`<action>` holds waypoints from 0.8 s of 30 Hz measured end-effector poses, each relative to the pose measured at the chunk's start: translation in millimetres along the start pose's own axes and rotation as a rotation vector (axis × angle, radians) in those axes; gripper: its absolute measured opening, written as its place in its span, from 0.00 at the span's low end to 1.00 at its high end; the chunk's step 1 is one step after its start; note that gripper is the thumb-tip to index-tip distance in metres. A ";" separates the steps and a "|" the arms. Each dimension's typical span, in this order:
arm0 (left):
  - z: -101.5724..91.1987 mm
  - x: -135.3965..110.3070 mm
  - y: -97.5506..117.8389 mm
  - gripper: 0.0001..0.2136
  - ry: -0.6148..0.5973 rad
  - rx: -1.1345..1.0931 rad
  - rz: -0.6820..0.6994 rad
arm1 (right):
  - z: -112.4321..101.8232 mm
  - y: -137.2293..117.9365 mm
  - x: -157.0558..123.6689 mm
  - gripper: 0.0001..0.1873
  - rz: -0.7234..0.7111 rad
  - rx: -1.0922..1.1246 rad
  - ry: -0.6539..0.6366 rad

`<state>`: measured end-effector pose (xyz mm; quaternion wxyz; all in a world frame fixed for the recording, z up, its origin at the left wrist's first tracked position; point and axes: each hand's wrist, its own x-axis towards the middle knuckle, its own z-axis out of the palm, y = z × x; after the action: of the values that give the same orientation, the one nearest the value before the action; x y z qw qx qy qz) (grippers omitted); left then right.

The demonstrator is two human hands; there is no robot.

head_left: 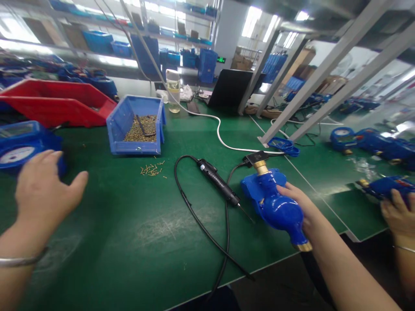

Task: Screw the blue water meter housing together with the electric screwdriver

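Water meter point(275, 206), glossy blue cast body with brass threaded ends, lies on the green worktop point(129, 242) just right of the electric screwdriver point(216, 180). The right hand point(300, 208) is wrapped around its near half from the right side, fingers closed on the rounded body. Its long axis runs diagonally, far brass end up-left and near brass end down-right at the worktop edge. That is roughly parallel to the screwdriver, whose thin bit points at the meter's left flank, close but apart. The screwdriver is black, slim and matte, with a black cable looping off its far end and back toward the viewer. The left hand point(43, 185) is well left of the screwdriver, spread and holding nothing, fingertips at or just short of a second meter point(19, 149), blue with a round white dial face; contact cannot be told. So the right hand is the nearer one to the screwdriver. Left of and beyond the screwdriver sit a blue plastic bin point(136, 125) of small brass screws and, nearer, a loose scatter of screws point(152, 169). Further left is a red bin point(55, 101). Far right of the screwdriver, a co-worker's hand point(397, 214) rests on another blue meter point(385, 185).
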<state>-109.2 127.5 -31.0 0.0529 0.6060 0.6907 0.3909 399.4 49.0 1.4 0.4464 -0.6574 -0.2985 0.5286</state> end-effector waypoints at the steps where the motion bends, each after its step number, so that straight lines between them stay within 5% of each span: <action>1: 3.7 -15.1 18.9 0.31 -0.014 -0.033 -0.004 | 9.6 -2.8 -7.6 0.23 -0.009 0.017 -0.005; 3: 14.6 -46.5 52.3 0.33 -0.155 -0.289 -0.136 | 34.2 -7.4 -20.6 0.22 -0.023 0.057 -0.040; 6: 33.5 -87.8 89.6 0.36 -0.533 -0.862 -0.434 | 83.6 -5.3 -33.2 0.24 -0.032 0.117 -0.142; 10: 48.0 -112.4 110.5 0.33 -0.713 -1.362 -0.717 | 160.7 18.5 -41.0 0.33 -0.036 0.137 -0.316; 15: 41.4 -106.9 89.1 0.18 -0.532 -1.478 -0.858 | 230.3 47.1 -37.2 0.44 -0.064 0.045 -0.501; 20: 35.2 -107.8 61.5 0.18 -0.243 -1.414 -0.964 | 249.4 31.6 -29.3 0.35 -0.191 -0.235 -0.491; 24: 37.7 -117.1 59.5 0.20 -0.097 -1.376 -0.996 | 264.6 10.1 -56.3 0.32 -0.507 -0.657 -0.401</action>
<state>-10.8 40.1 -68.0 0.6051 0.0804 0.4823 0.6283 129.5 67.9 5.1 0.2631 -0.5551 -0.6820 0.3969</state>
